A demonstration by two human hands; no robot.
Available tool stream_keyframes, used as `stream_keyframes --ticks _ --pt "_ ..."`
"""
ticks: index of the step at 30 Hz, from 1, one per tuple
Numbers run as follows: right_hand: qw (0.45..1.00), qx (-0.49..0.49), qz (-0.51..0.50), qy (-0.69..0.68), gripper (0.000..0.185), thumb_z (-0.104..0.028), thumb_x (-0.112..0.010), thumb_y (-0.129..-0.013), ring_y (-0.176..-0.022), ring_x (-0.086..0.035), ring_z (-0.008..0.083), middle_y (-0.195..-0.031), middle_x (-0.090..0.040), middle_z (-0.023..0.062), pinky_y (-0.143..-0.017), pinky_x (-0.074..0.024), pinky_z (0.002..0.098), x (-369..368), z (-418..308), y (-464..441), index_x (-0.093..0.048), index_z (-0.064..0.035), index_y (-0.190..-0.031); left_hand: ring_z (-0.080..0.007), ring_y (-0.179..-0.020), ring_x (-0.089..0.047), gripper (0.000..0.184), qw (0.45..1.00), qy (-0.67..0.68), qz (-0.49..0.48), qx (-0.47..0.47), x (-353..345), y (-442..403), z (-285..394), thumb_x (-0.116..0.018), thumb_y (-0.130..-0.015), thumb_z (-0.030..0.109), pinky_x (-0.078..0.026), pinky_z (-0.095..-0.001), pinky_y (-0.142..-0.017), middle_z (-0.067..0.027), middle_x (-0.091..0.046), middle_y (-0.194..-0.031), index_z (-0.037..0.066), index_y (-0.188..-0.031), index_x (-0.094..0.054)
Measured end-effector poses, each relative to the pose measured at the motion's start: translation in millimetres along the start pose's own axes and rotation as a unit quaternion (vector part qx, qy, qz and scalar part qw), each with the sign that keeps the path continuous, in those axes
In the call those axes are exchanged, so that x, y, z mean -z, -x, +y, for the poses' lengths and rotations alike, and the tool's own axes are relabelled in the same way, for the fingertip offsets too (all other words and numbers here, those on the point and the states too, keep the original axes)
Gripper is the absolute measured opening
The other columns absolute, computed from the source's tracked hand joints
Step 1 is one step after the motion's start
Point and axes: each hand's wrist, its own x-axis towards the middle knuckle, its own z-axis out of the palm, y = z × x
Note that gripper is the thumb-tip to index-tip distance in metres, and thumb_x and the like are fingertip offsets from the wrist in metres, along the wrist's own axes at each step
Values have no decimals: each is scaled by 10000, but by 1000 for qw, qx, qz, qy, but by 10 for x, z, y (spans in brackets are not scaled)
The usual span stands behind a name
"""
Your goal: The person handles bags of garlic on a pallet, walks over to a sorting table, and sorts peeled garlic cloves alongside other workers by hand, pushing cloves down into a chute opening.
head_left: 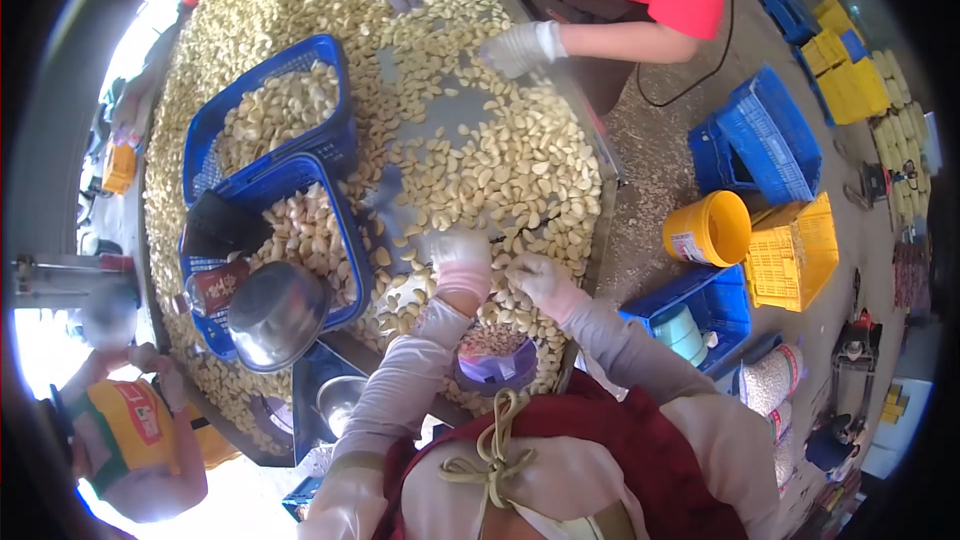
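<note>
Peeled garlic cloves (540, 155) lie spread over the metal table in front of me. My left hand (462, 262), in a pale glove, rests low among the cloves with its fingers turned down and mostly hidden. Just to its right, my gloved right hand (545, 282) touches the pile near the table edge. The fingers of that hand are curled together, and whatever they hold is too small to make out. Below both hands, close to my body, a purple bowl (497, 370) contains small brownish bits.
Left stand blue baskets (350, 130) of garlic, with a steel bowl (278, 315) on one. Across the table a co-worker's gloved hands (522, 48) rest on cloves; another person (135, 420) is lower left. Yellow bucket (708, 228) and blue crates (775, 135) sit right.
</note>
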Motion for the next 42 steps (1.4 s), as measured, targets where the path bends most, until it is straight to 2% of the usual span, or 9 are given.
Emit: stream_keyframes --ticks 5,8,9,13,23,25,34,39,42 --pt "996 12 73 -51 211 -220 -593 -1036 -781 -618 115 -889 -681 11 -621 -502 299 200 44 119 -673 -24 -1028 -339 -811 -715 188 983 167 39 -67 231 134 166 -688 -805 88 -566 -452 -711 -176 -719 -884 37 -980 -737" --pt "976 9 124 -178 246 -271 -609 -1024 -734 -615 144 -834 -680 47 -648 -531 341 163 -801 138 -692 -46 -969 -322 -761 -677 225 843 531 67 -63 707 78 626 -759 -800 161 -555 -446 -703 -129 -708 -857 80 -1010 -743" --pt "979 87 175 58 224 -244 -621 -1000 -735 -653 181 -814 -693 79 -675 -555 362 412 -697 -172 -715 -49 -946 -309 -809 -675 155 878 451 138 -83 576 -92 590 -741 -819 164 -549 -448 -724 -110 -702 -867 98 -958 -733" --pt "570 154 309 745 141 -142 -656 -903 -789 -739 292 -801 -726 149 -745 -605 415 963 -694 -1019 -768 -62 -873 -253 -977 -650 90 930 230 190 -217 295 -651 507 -722 -794 149 -545 -409 -782 -21 -691 -928 180 -877 -744" --pt "652 125 193 723 129 -103 -631 -895 -836 -746 329 -896 -752 156 -747 -600 435 1037 -676 -1043 -752 -59 -893 -261 -1185 -562 305 983 98 26 -154 448 -590 250 -821 -716 305 -422 -502 -1016 39 -667 -1114 306 -1021 -800" --pt "809 163 193 530 144 -144 -613 -922 -805 -729 337 -902 -741 161 -758 -584 449 1058 -720 -946 -725 -70 -870 -294 -1211 -549 428 974 152 82 -148 428 -553 235 -841 -693 338 -400 -518 -1038 1 -648 -1174 264 -1108 -763" --pt "727 141 127 660 163 -200 -634 -943 -886 -720 355 -960 -736 132 -769 -580 445 473 -459 -942 -715 -74 -1006 -320 -1273 -536 494 960 195 188 -74 520 13 117 -807 -778 253 -429 -471 -1069 -147 -594 -1331 121 -1235 -672" --pt "845 215 -119 474 243 -205 -657 -936 -833 -731 317 -953 -735 224 -805 -582 460 14 -973 -590 -703 1 -1057 -103 -833 -547 287 420 870 16 258 749 216 98 -593 -1000 195 -482 -251 -718 -38 -628 -948 -6 -1194 -656" --pt "872 124 106 462 314 -273 -592 -971 -814 -730 325 -938 -737 223 -802 -580 460 477 -700 -1384 -686 9 -1071 -103 -685 -507 198 78 965 -90 232 787 143 -58 -541 -1055 193 -444 -229 -596 -8 -629 -929 57 -1132 -662"
